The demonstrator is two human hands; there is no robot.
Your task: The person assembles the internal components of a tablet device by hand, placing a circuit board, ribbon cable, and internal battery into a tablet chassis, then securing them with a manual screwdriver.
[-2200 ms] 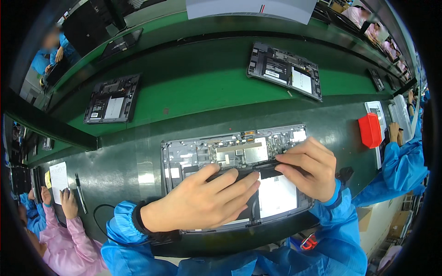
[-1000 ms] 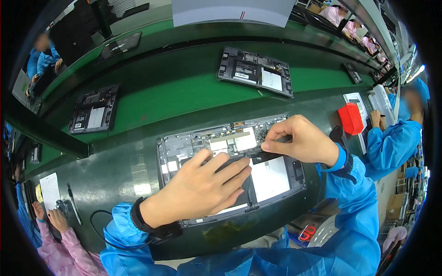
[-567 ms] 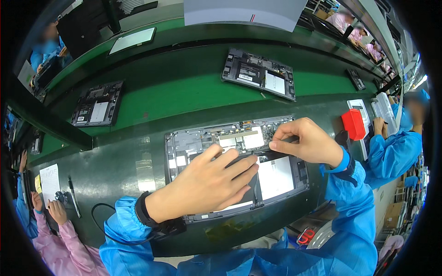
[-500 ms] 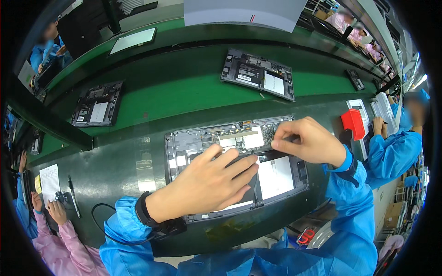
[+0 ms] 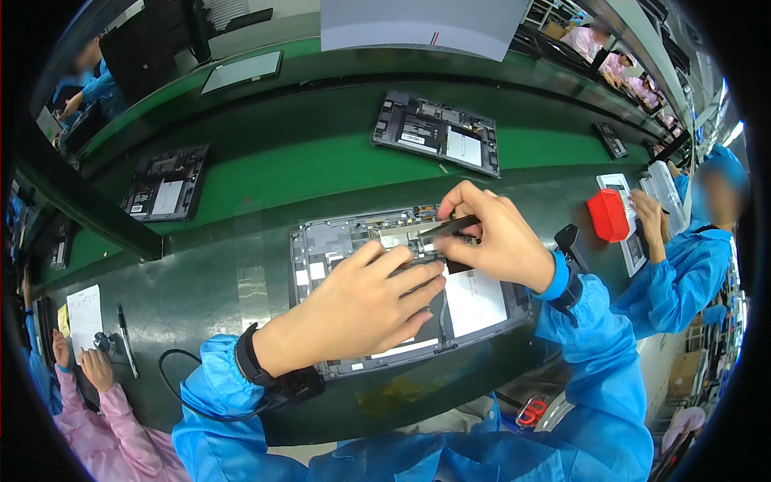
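An opened laptop base [image 5: 325, 237] lies on the dark green bench in front of me, its circuit board along the far side and a white-labelled part [image 5: 475, 301] nearer me. My left hand [image 5: 361, 301] rests over its middle, palm down, fingers stretched and slightly apart, with nothing visible in them. Between thumb and fingers, my right hand [image 5: 494, 237] pinches a slim black pointed tool [image 5: 451, 228], perhaps tweezers. The tool's tip points left over the circuit board, close to my left fingertips. My hands hide much of the laptop's centre.
Other opened laptop bases sit on the green strip beyond, one at left [image 5: 169, 185] and one at centre right [image 5: 438, 132]. A red bin [image 5: 608, 215] stands at right beside a co-worker. Paper [image 5: 86, 317] and a pen [image 5: 126, 337] lie at left. A cable [image 5: 165, 365] loops by my left wrist.
My right hand has moved left over the circuit board, and the black tool in it now shows clearly. My left hand has barely shifted. At right, the co-worker's hand has lifted.
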